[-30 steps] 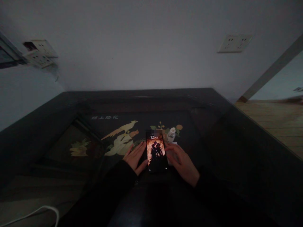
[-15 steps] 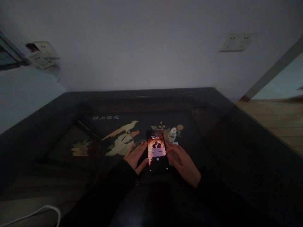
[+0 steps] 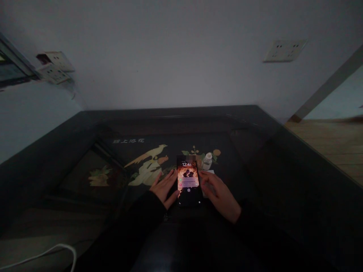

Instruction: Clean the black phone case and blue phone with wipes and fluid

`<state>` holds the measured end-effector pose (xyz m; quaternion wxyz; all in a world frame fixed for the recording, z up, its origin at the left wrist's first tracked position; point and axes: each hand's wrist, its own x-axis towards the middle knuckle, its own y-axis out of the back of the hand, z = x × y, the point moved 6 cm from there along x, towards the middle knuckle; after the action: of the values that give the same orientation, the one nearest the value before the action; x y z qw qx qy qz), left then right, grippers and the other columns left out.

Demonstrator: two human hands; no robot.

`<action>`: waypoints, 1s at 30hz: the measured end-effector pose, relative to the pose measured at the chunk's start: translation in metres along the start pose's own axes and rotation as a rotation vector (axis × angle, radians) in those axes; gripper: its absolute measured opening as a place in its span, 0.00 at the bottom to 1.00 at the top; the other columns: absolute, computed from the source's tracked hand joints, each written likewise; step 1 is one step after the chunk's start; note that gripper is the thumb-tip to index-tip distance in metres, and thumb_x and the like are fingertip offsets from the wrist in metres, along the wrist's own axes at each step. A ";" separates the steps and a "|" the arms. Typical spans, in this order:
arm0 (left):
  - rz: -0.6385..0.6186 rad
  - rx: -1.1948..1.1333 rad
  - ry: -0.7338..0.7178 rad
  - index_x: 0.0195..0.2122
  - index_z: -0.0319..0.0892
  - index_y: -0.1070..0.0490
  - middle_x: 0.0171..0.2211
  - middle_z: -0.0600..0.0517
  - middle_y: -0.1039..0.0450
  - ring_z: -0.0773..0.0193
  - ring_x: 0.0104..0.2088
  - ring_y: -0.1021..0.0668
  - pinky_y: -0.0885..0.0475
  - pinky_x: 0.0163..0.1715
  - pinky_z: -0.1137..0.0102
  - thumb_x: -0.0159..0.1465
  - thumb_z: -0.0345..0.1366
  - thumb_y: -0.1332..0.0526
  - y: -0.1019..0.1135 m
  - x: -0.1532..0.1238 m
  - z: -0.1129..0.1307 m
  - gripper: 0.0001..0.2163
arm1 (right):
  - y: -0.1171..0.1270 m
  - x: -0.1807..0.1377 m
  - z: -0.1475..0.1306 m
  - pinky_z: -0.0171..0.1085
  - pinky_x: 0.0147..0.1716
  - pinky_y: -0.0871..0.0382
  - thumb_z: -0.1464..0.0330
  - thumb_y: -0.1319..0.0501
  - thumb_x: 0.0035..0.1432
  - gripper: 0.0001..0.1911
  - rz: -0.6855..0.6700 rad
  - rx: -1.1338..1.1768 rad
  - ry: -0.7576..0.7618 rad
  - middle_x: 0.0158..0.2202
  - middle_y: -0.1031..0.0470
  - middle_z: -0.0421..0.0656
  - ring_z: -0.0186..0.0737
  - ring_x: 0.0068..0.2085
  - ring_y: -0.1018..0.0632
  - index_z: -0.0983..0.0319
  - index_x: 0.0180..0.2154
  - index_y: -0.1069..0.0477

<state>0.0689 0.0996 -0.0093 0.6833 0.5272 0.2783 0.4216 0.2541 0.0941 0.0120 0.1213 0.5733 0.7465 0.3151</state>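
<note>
Nearest me, bottom L, a white cable (image 3: 64, 245) curves in; my L hand (image 3: 165, 189) is open, palm down, fingers spread, at the L edge of the smartphone (image 3: 188, 185); my R hand (image 3: 221, 194) is loosely curled at its R edge; can't tell if it's gripping anything; the phone is btwn them, screen up on the dark tabletop (image 3: 252, 170); as far as I can judge, only waking it is done; lock screen's lit w/ a notif. panel, not unlocked, not lifted; clock looks like 12:41, last digit dim; notif. text too small to read, no brand visible; partly under my R hand, a white slip (image 3: 210, 172); just beyond, a white-capped bottle (image 3: 207, 162) stands upright, untouched, label illegible; farther L, a bird picture (image 3: 154, 152); past it, white Chinese characters (image 3: 129, 141), last 3 approx. 上添花, 1st unclear; at the back, the wall (image 3: 170, 56) w/ a double socket (image 3: 286, 51) on the R, no make legible.
</note>
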 end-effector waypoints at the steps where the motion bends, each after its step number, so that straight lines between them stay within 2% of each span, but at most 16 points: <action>1: 0.002 -0.001 0.001 0.61 0.36 0.57 0.60 0.46 0.48 0.63 0.61 0.46 0.53 0.58 0.53 0.63 0.44 0.57 0.001 0.000 0.000 0.27 | 0.000 0.000 0.000 0.47 0.51 0.42 0.70 0.49 0.58 0.03 -0.003 -0.003 0.006 0.50 0.33 0.46 0.43 0.56 0.37 0.59 0.33 0.37; 7: -0.024 0.031 0.010 0.61 0.35 0.57 0.60 0.48 0.50 0.62 0.61 0.46 0.53 0.58 0.52 0.62 0.45 0.56 0.000 0.000 0.002 0.28 | 0.002 -0.001 -0.001 0.48 0.51 0.41 0.70 0.49 0.58 0.05 0.029 -0.030 0.020 0.50 0.33 0.46 0.43 0.56 0.37 0.59 0.35 0.35; 12: 0.072 -0.001 0.037 0.60 0.34 0.53 0.60 0.43 0.49 0.60 0.60 0.43 0.49 0.57 0.55 0.62 0.44 0.55 -0.002 0.000 -0.005 0.28 | 0.005 -0.002 -0.004 0.46 0.52 0.39 0.71 0.51 0.59 0.13 0.062 -0.053 0.043 0.49 0.31 0.44 0.40 0.53 0.34 0.57 0.42 0.32; 15: 0.088 -0.001 0.085 0.58 0.32 0.47 0.60 0.41 0.51 0.58 0.60 0.44 0.47 0.57 0.56 0.62 0.46 0.57 -0.004 0.003 -0.009 0.28 | 0.007 -0.005 -0.006 0.45 0.52 0.39 0.71 0.52 0.60 0.15 0.085 -0.061 0.067 0.48 0.30 0.44 0.40 0.52 0.33 0.57 0.45 0.32; 17: 0.063 -0.028 0.124 0.57 0.35 0.44 0.60 0.43 0.51 0.57 0.60 0.45 0.47 0.57 0.55 0.63 0.47 0.57 -0.005 0.006 -0.009 0.27 | 0.007 -0.007 -0.006 0.46 0.51 0.38 0.70 0.51 0.60 0.15 0.093 -0.066 0.078 0.48 0.30 0.44 0.41 0.51 0.32 0.56 0.45 0.31; 19: 0.058 -0.102 0.178 0.56 0.38 0.43 0.60 0.46 0.49 0.58 0.60 0.44 0.48 0.57 0.54 0.62 0.46 0.56 -0.004 0.010 -0.009 0.25 | 0.006 -0.008 -0.006 0.46 0.51 0.37 0.69 0.50 0.59 0.15 0.096 -0.073 0.080 0.49 0.31 0.44 0.42 0.50 0.31 0.56 0.47 0.32; 23: 0.144 -0.258 0.285 0.54 0.39 0.40 0.58 0.46 0.44 0.58 0.58 0.40 0.48 0.56 0.52 0.59 0.44 0.50 0.000 0.013 -0.006 0.24 | 0.004 -0.009 -0.006 0.47 0.50 0.38 0.68 0.48 0.59 0.16 0.081 -0.087 0.085 0.51 0.33 0.45 0.43 0.51 0.32 0.56 0.48 0.33; 27: 0.173 -0.457 0.310 0.58 0.39 0.49 0.53 0.45 0.36 0.56 0.54 0.33 0.56 0.58 0.49 0.56 0.45 0.46 -0.006 0.011 -0.002 0.30 | 0.005 -0.010 -0.011 0.48 0.51 0.39 0.68 0.47 0.58 0.17 0.061 -0.080 0.109 0.51 0.33 0.46 0.44 0.53 0.33 0.57 0.49 0.34; 28: 0.157 -0.544 0.308 0.60 0.41 0.52 0.51 0.46 0.32 0.56 0.52 0.31 0.55 0.58 0.48 0.56 0.45 0.45 -0.010 0.011 0.000 0.31 | 0.005 -0.010 -0.012 0.48 0.52 0.40 0.68 0.47 0.57 0.17 0.055 -0.072 0.118 0.52 0.34 0.46 0.44 0.53 0.34 0.57 0.50 0.35; 30: 0.104 -0.704 0.310 0.62 0.42 0.58 0.45 0.47 0.28 0.56 0.49 0.28 0.45 0.56 0.50 0.57 0.45 0.46 -0.016 0.011 0.001 0.34 | 0.006 -0.010 -0.015 0.48 0.53 0.42 0.68 0.46 0.57 0.18 0.044 -0.052 0.133 0.52 0.33 0.45 0.43 0.54 0.35 0.56 0.50 0.35</action>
<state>0.0795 0.1070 -0.0235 0.7499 0.2037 0.1894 0.6003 0.2537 0.0801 0.0256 0.0795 0.5640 0.7318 0.3744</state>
